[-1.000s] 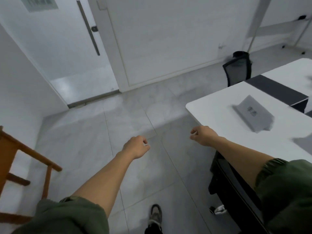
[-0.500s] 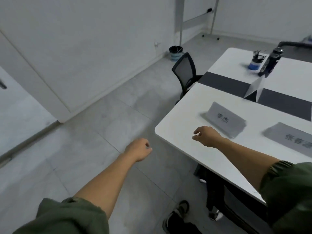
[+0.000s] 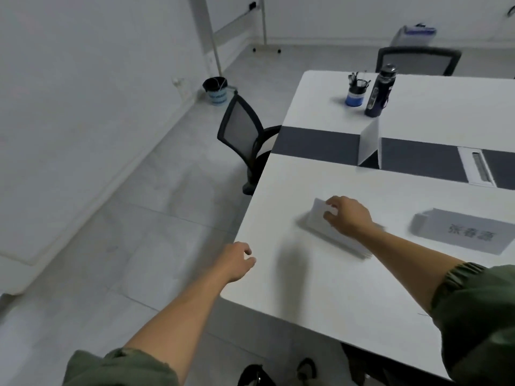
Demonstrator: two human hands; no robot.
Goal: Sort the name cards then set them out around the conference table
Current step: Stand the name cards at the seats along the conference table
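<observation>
My right hand (image 3: 348,217) lies over a white folded name card (image 3: 320,218) on the white conference table (image 3: 320,288), with thumb and fingers curled at the card's top edge. A second name card (image 3: 462,232) with printed characters lies flat to the right. A third card (image 3: 369,143) stands upright on the table's dark centre strip. My left hand (image 3: 234,260) hovers at the table's near left corner, fingers loosely curled and holding nothing.
A black mesh chair (image 3: 245,129) is tucked at the table's left side, another chair (image 3: 418,61) at the far end. A blue pen cup (image 3: 354,94) and dark water bottle (image 3: 379,91) stand on the far half. A bin (image 3: 216,90) sits by the wall.
The view has swung right from the door to the table. My right hand has reached forward onto the nearest name card. My left hand has drifted to the table corner.
</observation>
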